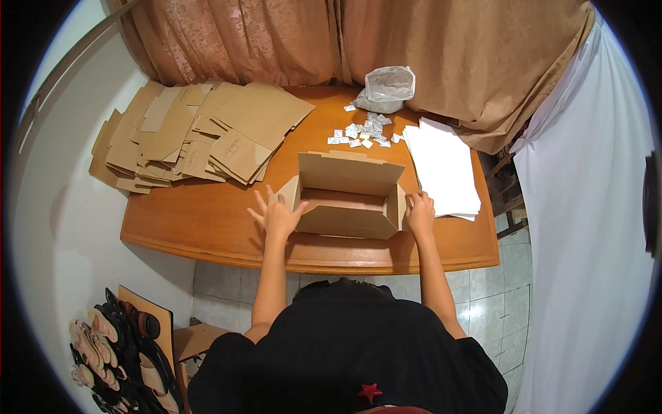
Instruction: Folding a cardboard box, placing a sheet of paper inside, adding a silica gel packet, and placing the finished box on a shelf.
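Note:
An open cardboard box stands on the wooden table in front of me, with its long walls upright and its inside bare. At the box's left end is my left hand, fingers spread, the thumb side close to the left end flap. My right hand is at the right end, its fingers curled at the right end flap. The fingertips there seem to pinch the flap's edge.
Flattened cardboard boxes lie piled at the table's far left. White paper sheets are stacked at the right. Behind the box are several small white packets and a clear plastic bag. Curtains hang along the far edge.

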`<state>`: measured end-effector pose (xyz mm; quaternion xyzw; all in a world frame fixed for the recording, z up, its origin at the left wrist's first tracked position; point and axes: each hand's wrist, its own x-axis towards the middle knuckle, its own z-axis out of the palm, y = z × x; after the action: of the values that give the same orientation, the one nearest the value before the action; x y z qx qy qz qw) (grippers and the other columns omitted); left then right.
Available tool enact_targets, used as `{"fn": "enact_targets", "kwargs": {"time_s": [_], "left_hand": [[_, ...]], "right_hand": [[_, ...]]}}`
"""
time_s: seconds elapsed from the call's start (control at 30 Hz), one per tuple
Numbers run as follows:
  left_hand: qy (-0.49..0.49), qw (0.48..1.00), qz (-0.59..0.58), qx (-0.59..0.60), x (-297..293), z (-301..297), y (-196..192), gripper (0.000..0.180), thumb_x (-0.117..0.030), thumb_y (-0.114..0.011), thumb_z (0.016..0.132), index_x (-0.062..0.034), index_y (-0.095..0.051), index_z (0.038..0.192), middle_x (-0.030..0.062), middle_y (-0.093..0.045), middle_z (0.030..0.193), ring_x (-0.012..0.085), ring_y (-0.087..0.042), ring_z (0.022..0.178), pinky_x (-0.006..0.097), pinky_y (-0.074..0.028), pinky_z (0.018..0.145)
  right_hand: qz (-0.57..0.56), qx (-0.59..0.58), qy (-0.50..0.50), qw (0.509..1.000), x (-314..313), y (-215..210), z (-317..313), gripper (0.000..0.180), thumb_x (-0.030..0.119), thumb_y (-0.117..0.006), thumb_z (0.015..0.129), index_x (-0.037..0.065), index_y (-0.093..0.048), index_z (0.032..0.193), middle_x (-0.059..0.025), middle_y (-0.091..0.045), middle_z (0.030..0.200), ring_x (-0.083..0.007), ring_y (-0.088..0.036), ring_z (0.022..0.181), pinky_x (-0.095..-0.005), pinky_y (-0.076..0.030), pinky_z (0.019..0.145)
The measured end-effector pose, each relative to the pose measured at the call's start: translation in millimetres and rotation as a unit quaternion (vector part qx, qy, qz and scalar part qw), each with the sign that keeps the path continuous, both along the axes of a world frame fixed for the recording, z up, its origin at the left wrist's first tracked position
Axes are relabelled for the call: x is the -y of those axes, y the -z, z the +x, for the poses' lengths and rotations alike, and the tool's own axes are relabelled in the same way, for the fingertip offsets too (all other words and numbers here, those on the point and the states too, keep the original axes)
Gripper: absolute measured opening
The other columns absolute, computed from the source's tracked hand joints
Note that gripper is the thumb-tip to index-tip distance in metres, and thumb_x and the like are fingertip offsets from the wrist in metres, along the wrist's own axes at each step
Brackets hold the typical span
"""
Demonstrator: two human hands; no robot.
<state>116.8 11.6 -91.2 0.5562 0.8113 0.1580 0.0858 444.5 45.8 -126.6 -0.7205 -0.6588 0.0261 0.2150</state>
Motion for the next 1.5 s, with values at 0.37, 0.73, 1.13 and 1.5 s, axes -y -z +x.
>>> {"fn": "enact_targets", "kwargs": {"time_s": [0.37,0.73,1.13,1.5], "left_hand": [[0.109,0.962,-0.185,0.17,-14.6,-22.3,42.9,0.132,-0.067,-0.072,0.046,0.0031,-0.009,0.138,0.0202,-0.003,0.146,0.0331,0.004,0.135,0.057,-0.001,0.104],[0.172,0.96,0.019,0.222,-6.5,-15.0,36.2,0.12,-0.049,-0.08,0.047,-0.0139,-0.014,0.141,0.0109,-0.01,0.148,0.0281,-0.002,0.137,0.059,0.005,0.102],[0.327,0.924,-0.046,0.195,-29.8,5.2,22.4,0.095,-0.051,-0.076,0.051,-0.0111,-0.042,0.131,0.02,-0.012,0.145,0.032,-0.002,0.136,0.059,0.006,0.102],[0.377,0.917,-0.112,0.059,-35.7,15.1,34.9,0.101,-0.069,-0.06,0.057,-0.0157,-0.03,0.138,0.0139,-0.005,0.147,0.0366,0.008,0.134,0.057,0.008,0.102]], "right_hand": [[0.005,-0.119,-0.025,0.993,-19.7,-6.5,-31.9,0.066,0.002,-0.062,0.071,0.008,-0.032,0.129,-0.0178,-0.054,0.106,-0.0349,-0.054,0.096,-0.04,-0.043,0.083],[0.019,-0.137,-0.127,0.982,-6.6,1.7,-16.2,0.04,-0.002,-0.058,0.069,0.012,-0.053,0.106,-0.0125,-0.051,0.114,-0.0338,-0.051,0.103,-0.04,-0.044,0.083],[0.114,-0.22,-0.124,0.961,11.4,11.2,-6.8,0.043,0.01,-0.063,0.066,0.004,-0.056,0.109,-0.0251,-0.045,0.119,-0.039,-0.043,0.111,-0.0436,-0.035,0.093],[-0.064,-0.695,0.037,0.715,37.2,9.7,38.7,0.034,0.032,-0.04,0.092,0.005,-0.059,0.103,-0.0053,-0.058,0.099,-0.0114,-0.054,0.085,-0.0248,-0.043,0.07]]}}
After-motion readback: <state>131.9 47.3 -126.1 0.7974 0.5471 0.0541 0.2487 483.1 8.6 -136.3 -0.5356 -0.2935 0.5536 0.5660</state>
